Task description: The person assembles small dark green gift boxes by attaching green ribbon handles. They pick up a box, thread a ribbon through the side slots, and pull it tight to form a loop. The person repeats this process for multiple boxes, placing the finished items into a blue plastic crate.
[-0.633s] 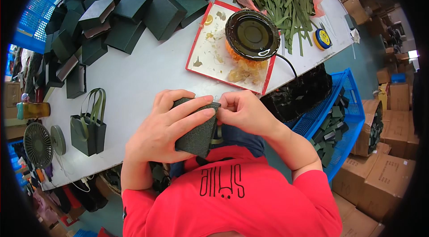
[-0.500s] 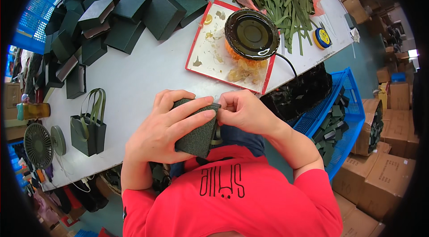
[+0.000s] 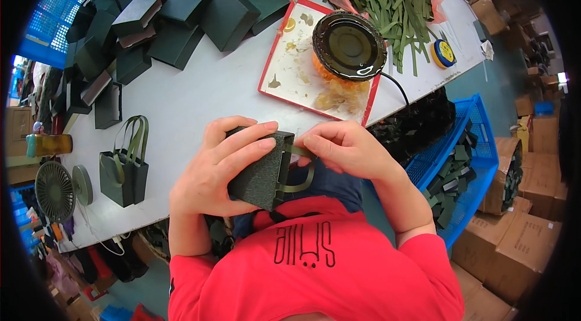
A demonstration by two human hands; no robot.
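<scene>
Hands are meeting at a dark green paper bag [image 3: 261,174] held just off the near edge of the white surface [image 3: 200,97]. The left hand [image 3: 213,171] is wrapping around the bag's body, fingers closed on it, while the right hand [image 3: 346,148] is pinching its green ribbon handle [image 3: 298,171]. Beyond, a finished bag [image 3: 124,166] is standing upright and a red-rimmed tray [image 3: 290,60] is carrying a round glue pot [image 3: 349,46].

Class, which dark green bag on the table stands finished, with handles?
The dark green bag near the table's left edge: upright, ribbon handles attached, away from the handle-less pile.

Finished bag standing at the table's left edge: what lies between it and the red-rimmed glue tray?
In the head view, only bare white tabletop lies between the finished bag and the glue tray; nothing rests on that stretch.
</scene>
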